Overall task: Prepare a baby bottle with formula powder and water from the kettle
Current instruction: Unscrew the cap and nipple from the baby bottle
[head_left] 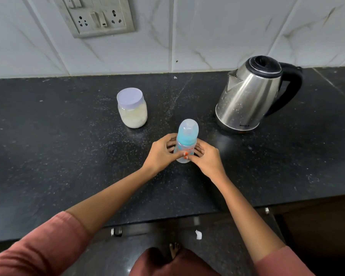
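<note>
- We count one baby bottle point(186, 144), one jar point(132, 108) and one kettle point(249, 96) on the counter point(68, 136).
- Red print on the bottle and a small mark low on the kettle are too small to read.
- The lidded jar holds pale powder; the kettle's lid is down.
- Our left hand point(160, 154) and right hand point(206, 158) both clasp the capped bottle, upright mid-counter, nearer the front edge than the jar and kettle.
</note>
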Available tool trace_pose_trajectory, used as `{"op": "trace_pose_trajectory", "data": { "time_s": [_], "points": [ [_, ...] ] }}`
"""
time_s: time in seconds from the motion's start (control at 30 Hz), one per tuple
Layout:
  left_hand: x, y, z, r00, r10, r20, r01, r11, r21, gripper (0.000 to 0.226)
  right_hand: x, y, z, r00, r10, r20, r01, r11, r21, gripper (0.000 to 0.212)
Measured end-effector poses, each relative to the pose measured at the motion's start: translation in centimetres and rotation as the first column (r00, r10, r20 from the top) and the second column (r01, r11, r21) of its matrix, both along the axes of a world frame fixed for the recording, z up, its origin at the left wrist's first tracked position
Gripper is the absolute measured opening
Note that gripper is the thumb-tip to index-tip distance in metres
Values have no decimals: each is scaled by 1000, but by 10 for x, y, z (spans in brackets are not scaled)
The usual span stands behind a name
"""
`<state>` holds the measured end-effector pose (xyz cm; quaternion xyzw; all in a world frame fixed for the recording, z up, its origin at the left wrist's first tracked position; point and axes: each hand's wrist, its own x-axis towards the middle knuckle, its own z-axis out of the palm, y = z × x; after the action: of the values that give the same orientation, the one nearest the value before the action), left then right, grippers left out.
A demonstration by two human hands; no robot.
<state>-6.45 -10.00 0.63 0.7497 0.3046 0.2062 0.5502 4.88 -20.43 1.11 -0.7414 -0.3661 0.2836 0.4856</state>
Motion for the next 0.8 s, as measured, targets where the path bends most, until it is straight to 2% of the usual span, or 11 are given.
{"op": "trace_pose_trajectory", "data": {
  "time_s": [0.6,0.8],
  "points": [
    [-24,-33,-23,1000,6,15,-6,1000,-29,59,-21,-33,-19,999,25,21,-25,999,-33,59],
    [-23,-33,-27,1000,-24,-5,24,1000,-2,61,-15,-34,-15,990,101,93,-87,986,-144,68]
  ]
}}
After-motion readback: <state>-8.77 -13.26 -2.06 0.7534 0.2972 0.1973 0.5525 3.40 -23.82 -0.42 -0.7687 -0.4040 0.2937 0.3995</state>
